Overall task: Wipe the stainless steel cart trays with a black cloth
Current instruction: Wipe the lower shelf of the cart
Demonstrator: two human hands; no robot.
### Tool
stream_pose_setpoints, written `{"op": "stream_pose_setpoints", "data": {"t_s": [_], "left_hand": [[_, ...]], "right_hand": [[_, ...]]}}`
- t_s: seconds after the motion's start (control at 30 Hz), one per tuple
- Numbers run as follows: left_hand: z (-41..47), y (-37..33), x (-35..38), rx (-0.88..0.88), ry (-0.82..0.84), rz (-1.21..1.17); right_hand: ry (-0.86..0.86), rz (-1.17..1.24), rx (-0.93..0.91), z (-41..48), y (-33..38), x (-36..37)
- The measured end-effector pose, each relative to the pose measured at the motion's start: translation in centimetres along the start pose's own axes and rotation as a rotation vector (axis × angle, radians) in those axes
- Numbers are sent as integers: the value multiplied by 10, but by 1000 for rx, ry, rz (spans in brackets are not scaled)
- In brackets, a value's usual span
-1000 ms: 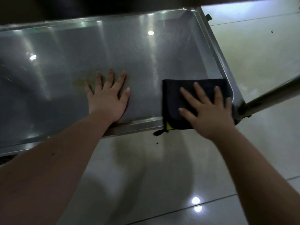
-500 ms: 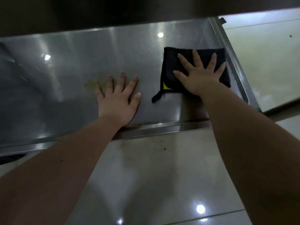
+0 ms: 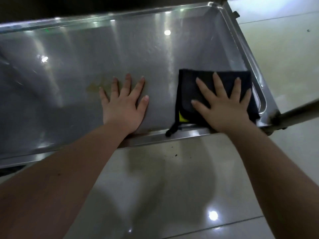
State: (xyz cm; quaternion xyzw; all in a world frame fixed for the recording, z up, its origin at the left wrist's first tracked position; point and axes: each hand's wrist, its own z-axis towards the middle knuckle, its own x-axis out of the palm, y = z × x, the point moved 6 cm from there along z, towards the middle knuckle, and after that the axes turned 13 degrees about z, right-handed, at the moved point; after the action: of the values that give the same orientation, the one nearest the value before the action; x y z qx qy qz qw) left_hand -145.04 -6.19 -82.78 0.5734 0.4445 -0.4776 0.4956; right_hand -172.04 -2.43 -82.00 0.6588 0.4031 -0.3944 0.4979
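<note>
Squarely on the bottom of a stainless steel cart tray (image 3: 69, 83), a person's two bare hands lie palm down. The right hand (image 3: 222, 107) presses a folded black cloth (image 3: 189, 83) into the tray's near right corner, its grip apart, with straight fingers fanned across the fabric. The cloth's near edge reaches the tray's near rim under the heel of that hand, and its right edge lies close to the tray's right wall. A yellow patch (image 3: 182, 117) shows at the cloth's near left corner, where a short black loop (image 3: 170, 131) trails over the near rim. The left hand (image 3: 123, 107) rests on bare metal beside the cloth without touching it, its grip likewise apart and its fingers spread, the wrist crossing the near rim. A yellowish-brown stain (image 3: 94, 86) marks the metal just past the outer fingertips of that hand. A metal cart bar (image 3: 296, 112) runs from the near right corner toward the right. Glossy pale floor tiles (image 3: 172, 187) below the tray mirror a bright ceiling light (image 3: 213, 215), and a few dark specks (image 3: 176, 155) lie on the tile just off the near rim.
</note>
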Motion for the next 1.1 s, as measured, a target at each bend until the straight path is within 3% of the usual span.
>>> {"op": "stream_pose_setpoints", "data": {"t_s": [0.17,0.27,0.4,0.6,0.67,0.8,0.9,0.97,1.03,1.1], "left_hand": [[2,-1,-2,4,9,-9],[1,0,-2,11,28,-12],[1,3,0,8,45,-25],[2,2,2,17,49,-50],[-1,5,-4,12,27,-175],[-12,23,-27,-71,-126,-646],[-16,39,-39,-127,-119,-679],[-22,53,-48,-164,-136,-829],[-32,61,-55,-170,-158,-905],[-37,42,-55,-58,-74,-698]], "right_hand": [[27,31,119,97,12,-16],[39,65,188,108,26,-16],[27,139,132,53,40,-2],[20,-2,-12,-55,78,41],[23,-18,18,-58,84,43],[-6,24,63,-56,115,51],[49,7,-49,-67,166,68],[100,124,-155,-64,183,71],[58,476,-181,-50,170,46],[-134,763,-168,-28,133,7]]}}
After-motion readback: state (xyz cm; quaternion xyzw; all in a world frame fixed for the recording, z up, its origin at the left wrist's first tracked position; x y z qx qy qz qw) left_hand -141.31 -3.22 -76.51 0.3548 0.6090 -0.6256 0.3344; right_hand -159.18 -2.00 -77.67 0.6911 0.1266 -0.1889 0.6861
